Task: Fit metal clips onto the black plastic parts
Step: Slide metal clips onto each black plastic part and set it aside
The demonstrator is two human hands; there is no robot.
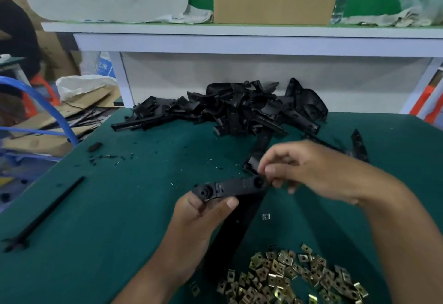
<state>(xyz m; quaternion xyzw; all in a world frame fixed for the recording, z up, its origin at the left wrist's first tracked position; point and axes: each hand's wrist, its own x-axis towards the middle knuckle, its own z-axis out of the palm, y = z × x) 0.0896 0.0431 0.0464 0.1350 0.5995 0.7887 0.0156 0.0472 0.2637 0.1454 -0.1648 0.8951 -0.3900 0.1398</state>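
Note:
I hold a long black plastic part (236,187) level above the green table (124,207). My left hand (201,222) grips its left end between thumb and fingers. At the part's right end my right hand (304,169) has its fingertips curled and pinching; whether a clip sits between them is hidden. A heap of brass-coloured metal clips (290,277) lies at the near right, and one single clip (266,216) lies apart just under the part. A pile of black plastic parts (239,109) sits at the table's far middle.
A long thin black strip (45,212) lies at the near left. Another black part (359,145) lies at the far right. A small black piece (95,146) and plastic shavings litter the left. A white shelf (239,40) with a cardboard box (273,1) rises behind the table.

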